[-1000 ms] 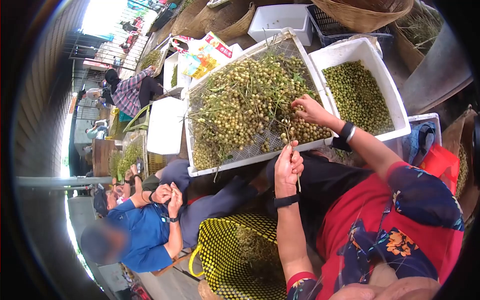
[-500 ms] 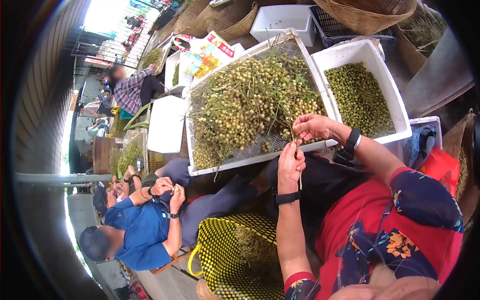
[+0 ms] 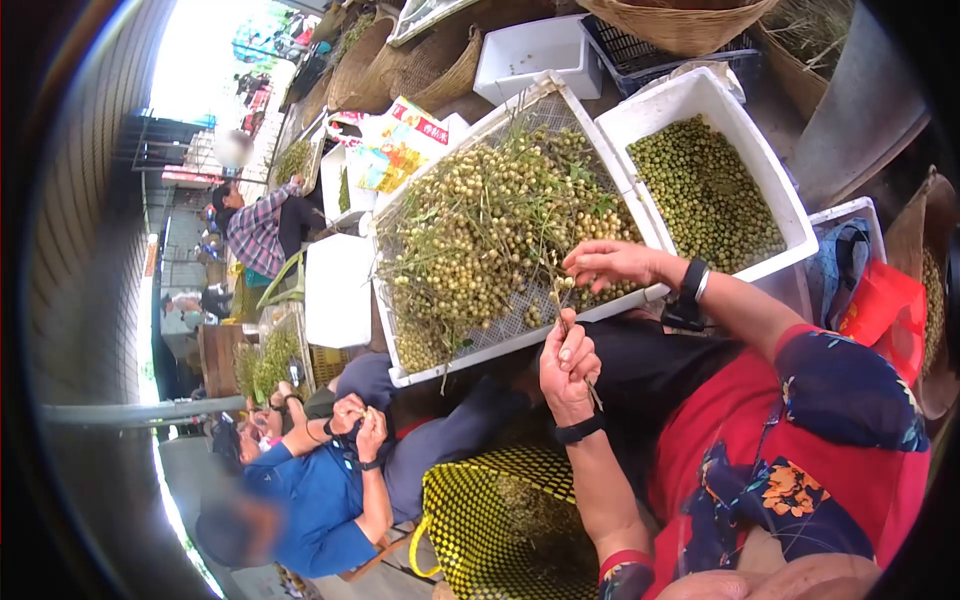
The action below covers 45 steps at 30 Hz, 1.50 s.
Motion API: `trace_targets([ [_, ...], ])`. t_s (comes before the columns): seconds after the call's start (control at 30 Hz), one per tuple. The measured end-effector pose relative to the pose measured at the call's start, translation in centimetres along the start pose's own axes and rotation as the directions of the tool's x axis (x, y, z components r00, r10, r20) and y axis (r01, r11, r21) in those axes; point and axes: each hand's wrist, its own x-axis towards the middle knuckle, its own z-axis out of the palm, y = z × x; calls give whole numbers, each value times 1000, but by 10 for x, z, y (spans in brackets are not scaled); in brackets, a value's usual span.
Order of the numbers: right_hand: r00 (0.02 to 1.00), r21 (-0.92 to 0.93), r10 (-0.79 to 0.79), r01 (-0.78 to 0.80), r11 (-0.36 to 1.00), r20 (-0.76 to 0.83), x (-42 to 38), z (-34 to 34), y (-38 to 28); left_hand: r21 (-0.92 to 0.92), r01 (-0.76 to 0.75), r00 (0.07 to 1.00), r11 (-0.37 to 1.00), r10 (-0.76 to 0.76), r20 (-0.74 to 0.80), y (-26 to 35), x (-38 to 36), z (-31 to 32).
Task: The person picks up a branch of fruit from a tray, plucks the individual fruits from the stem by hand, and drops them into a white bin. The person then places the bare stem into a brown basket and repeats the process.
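Note:
My left hand is closed around a thin stem of fruit, with a few small pale round fruits at its upper end and the bare tail poking out below the fist. Just above it, my right hand has its fingers apart, close to the fruits on the stem, with nothing visible in them. Both hands are over the near edge of a white-framed mesh tray, heaped with yellowish-green round fruits on twigs. Beside it stands a white foam box of loose greener fruits.
A yellow-and-black woven basket holding plant scraps stands below my left arm. A co-worker in a blue shirt sits at the left. Another person in a plaid shirt sits farther off. A red bag lies at the right.
My right hand has opened and drawn slightly away from the stem. My left hand has moved a little down and left, still gripping the stem. The whole view has shifted slightly.

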Motion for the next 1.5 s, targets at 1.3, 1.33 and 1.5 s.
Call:
trace_targets([
  [1.3, 843, -897, -311, 430, -100, 439, 18, 26, -11, -152, -9, 998, 988, 18, 54, -36, -16, -28],
  [1.33, 788, -864, -376, 497, -78, 487, 20, 22, -13, -155, -11, 998, 988, 20, 59, -38, -19, -25],
  [1.5, 897, -971, -376, 190, -146, 232, 27, -2, -19, 161, -197, 977, 967, 208, -48, -45, -60, -13],
])
